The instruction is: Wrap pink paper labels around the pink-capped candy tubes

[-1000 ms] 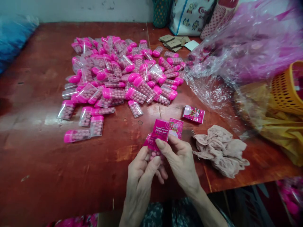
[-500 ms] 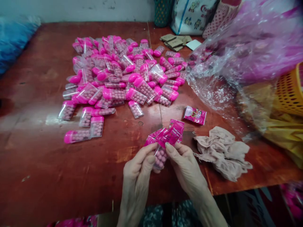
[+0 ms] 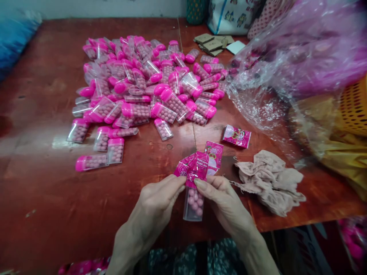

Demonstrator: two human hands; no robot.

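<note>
A clear flat candy container [image 3: 195, 208] with pink balls inside stands nearly upright before me, clear end toward me. Over its upper end sits a printed pink wrapper sleeve [image 3: 200, 162], which hides the cap. My left hand [image 3: 156, 200] pinches the left edge where the sleeve meets the container. On the other side my right hand [image 3: 225, 198] is closed, thumb pressed on the sleeve's lower edge. Further printed sleeves [image 3: 213, 151] fan out on the table just beyond my fingers. A small stack of sleeves [image 3: 236, 136] lies farther right.
A wide heap of pink-capped candy containers [image 3: 137, 80] covers the table's middle. To the right are a crumpled beige cloth [image 3: 269, 179], a clear plastic bag [image 3: 286, 72] and a yellow basket [image 3: 354, 109]. Cardboard pieces [image 3: 213, 44] lie at the back; a blue bag [image 3: 17, 44] is far left.
The container has turned upright and its clear end now extends lower, toward me. My left hand has shifted from around its lower side up to the sleeve's edge.
</note>
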